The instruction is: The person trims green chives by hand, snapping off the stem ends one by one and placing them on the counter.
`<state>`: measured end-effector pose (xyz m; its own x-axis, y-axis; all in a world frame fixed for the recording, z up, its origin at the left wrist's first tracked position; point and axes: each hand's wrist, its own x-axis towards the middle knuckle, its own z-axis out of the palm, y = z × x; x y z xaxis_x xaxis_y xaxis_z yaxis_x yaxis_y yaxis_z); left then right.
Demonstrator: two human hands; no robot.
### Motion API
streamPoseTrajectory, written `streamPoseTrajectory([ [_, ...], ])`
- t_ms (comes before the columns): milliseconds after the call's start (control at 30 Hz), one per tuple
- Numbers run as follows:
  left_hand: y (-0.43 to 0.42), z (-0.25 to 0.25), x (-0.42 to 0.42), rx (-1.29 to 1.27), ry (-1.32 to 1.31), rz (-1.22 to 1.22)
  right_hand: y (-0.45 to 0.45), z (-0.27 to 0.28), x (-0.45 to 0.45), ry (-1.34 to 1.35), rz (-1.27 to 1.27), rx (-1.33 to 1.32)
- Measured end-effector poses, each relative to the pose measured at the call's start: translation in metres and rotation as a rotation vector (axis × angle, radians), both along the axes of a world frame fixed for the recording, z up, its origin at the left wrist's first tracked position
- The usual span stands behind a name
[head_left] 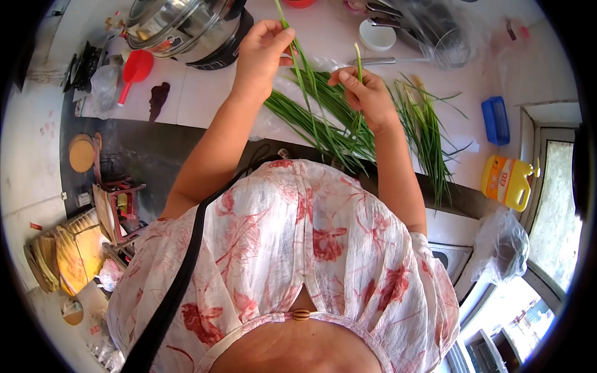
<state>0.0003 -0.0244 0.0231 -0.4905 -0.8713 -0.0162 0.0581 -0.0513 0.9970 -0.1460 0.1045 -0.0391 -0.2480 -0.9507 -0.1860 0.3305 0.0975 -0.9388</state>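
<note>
My left hand (264, 53) pinches the pale end of a few garlic chive stalks (300, 65), whose long green leaves trail down toward the counter edge. To its right, my right hand (367, 93) is closed around another chive stalk (358, 57), its whitish tip poking up above the thumb. Beneath and between both hands lies a loose spread of chives (311, 124), partly overhanging the front edge. Right of my right hand rests a second bunch of chives (423, 124), pale ends at the back.
A steel pot (177, 28) stands at the back left near a red scoop (135, 67) and a dark scrap (158, 99). A white bowl (377, 35), a strainer (450, 48), a blue box (495, 120) and a yellow jug (507, 181) are to the right.
</note>
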Motion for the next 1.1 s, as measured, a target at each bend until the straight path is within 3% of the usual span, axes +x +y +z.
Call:
streamPoseTrajectory([
  [67,0.002,-0.005,-0.001,-0.041,-0.003,-0.046,-0.001,0.007,0.001,0.008,-0.033,-0.016],
  [267,0.020,-0.010,-0.004,-0.141,-0.037,-0.253,-0.011,0.038,0.022,0.538,-0.143,-0.077],
  [500,0.019,-0.014,0.005,-0.336,-0.098,-0.300,0.003,0.037,0.018,0.582,-0.193,-0.065],
  [833,0.026,-0.008,0.007,-0.367,-0.203,-0.305,0.007,0.034,0.021,0.789,-0.297,-0.122],
  [900,0.028,-0.009,0.005,-0.006,0.004,-0.362,0.008,0.036,0.022,0.816,-0.326,-0.186],
  [1033,0.028,-0.019,0.001,0.022,0.021,-0.381,0.006,0.045,0.031,0.707,-0.360,-0.123],
  [1100,0.033,-0.021,-0.001,-0.098,-0.089,-0.370,0.007,0.043,0.029,0.887,-0.392,-0.142],
])
